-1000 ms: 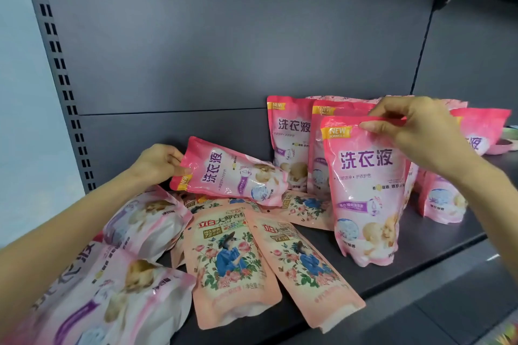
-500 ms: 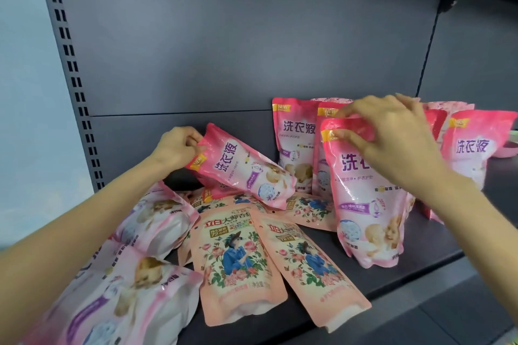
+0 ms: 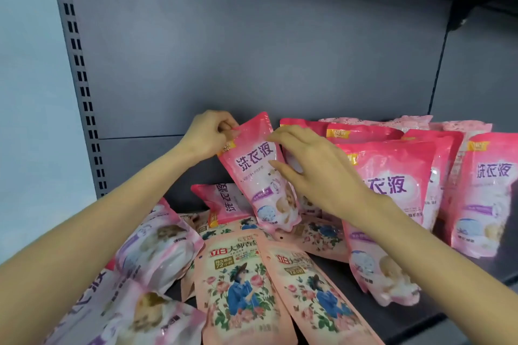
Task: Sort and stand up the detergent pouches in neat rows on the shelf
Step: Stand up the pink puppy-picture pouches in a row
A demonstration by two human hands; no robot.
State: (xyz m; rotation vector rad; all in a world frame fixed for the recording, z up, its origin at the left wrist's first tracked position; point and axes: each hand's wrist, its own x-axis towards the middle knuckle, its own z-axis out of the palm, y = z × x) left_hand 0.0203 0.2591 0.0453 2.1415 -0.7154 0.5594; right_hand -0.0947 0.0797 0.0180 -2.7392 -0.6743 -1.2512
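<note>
Left hand [image 3: 208, 134] was up at the back of the shelf [image 3: 333, 272], its fingers curled and pinching the top-left corner of the pink pouch [image 3: 258, 173]. That pouch hung nearly upright, top tipped to the left, its bottom down among the pouches lying below. Right hand [image 3: 316, 173] came in from the other side with its fingers long and loosely spread. The fingertips sat at the pouch's upper right edge and the thumb lay on its printed face; a firm grip there could not be made out. Just behind and below, a second pink pouch [image 3: 224, 199] lay on its side. To the right, the standing pink pouches [image 3: 392, 176] were packed upright against each other in front of the grey back panel [image 3: 252, 50], one more [image 3: 482, 190] at the far right. In front, two peach floral pouches [image 3: 238, 288] lay flat side by side, printed faces up, with more floral ones partly buried behind them. On the left, pale lilac pouches [image 3: 159, 249] were heaped beside the left forearm, close to the perforated upright [image 3: 81, 92].
</note>
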